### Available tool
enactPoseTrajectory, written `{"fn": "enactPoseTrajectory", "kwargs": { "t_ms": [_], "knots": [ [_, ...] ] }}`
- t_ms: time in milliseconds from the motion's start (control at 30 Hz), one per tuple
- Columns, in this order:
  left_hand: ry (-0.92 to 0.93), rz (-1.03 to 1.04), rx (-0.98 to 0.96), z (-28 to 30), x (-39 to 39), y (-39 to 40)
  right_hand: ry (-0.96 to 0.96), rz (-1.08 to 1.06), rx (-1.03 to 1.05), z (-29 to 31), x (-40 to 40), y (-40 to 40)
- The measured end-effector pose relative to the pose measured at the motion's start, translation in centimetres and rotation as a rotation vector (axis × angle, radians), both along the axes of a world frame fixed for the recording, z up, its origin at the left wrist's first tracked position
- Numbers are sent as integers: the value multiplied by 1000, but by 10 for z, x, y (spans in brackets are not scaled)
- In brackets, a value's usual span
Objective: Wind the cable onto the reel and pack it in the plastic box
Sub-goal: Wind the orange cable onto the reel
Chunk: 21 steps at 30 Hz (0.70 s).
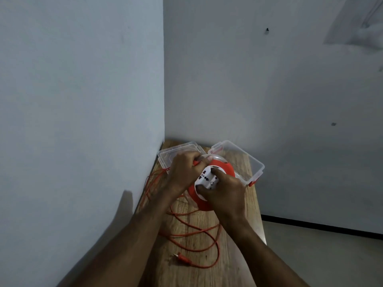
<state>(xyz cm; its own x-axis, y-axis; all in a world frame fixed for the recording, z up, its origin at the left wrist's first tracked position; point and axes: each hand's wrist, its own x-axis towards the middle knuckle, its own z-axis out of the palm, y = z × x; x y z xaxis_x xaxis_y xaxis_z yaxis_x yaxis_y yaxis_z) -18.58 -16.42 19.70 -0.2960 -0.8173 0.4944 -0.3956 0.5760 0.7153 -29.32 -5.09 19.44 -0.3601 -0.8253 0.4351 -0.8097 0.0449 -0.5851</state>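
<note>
An orange cable reel (226, 168) with a white socket hub (208, 179) is held above the wooden table (234, 255). My right hand (226, 195) grips the white hub. My left hand (185, 170) closes on the reel's far rim, pinching orange cable there. Loose orange cable (199, 230) lies in loops on the table, ending in an orange plug (182, 259) near the front. The clear plastic box (246, 157) stands open behind the reel, its lid (165, 155) lying to the left.
The narrow table sits in a corner, with a wall (83, 100) along its left edge and another behind it. Its right edge drops to the floor (331, 255). An orange latch (251, 183) sticks out of the box's near corner.
</note>
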Motion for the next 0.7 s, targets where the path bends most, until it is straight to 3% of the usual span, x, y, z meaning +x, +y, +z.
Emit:
{"fn": "enactPoseTrajectory", "kwargs": {
  "t_ms": [167, 300, 367, 433, 467, 600, 667, 700],
  "knots": [
    [-10, 73, -67, -5, -5, 7, -606, -291, -52, -2, 16, -8],
    [-108, 73, -147, -6, -9, 10, -1563, -400, -1, 13, 21, -14],
    [-100, 64, -117, -8, -5, 7, -1749, -311, 43, 18, 18, -11],
    [-28, 81, -30, -12, 4, 1, -1590, -200, 128, 19, 10, -3],
    [5, 98, 9, -13, 8, -2, -1353, -168, 106, 17, 6, 3],
    [77, 74, 68, -6, 12, -1, -109, -28, -190, 12, -6, 25],
    [100, 26, 101, -4, 7, 2, 277, 39, -119, 7, -3, 26],
    [101, 10, 111, -2, 4, 3, 380, 39, -35, 4, -1, 25]
  ]
}}
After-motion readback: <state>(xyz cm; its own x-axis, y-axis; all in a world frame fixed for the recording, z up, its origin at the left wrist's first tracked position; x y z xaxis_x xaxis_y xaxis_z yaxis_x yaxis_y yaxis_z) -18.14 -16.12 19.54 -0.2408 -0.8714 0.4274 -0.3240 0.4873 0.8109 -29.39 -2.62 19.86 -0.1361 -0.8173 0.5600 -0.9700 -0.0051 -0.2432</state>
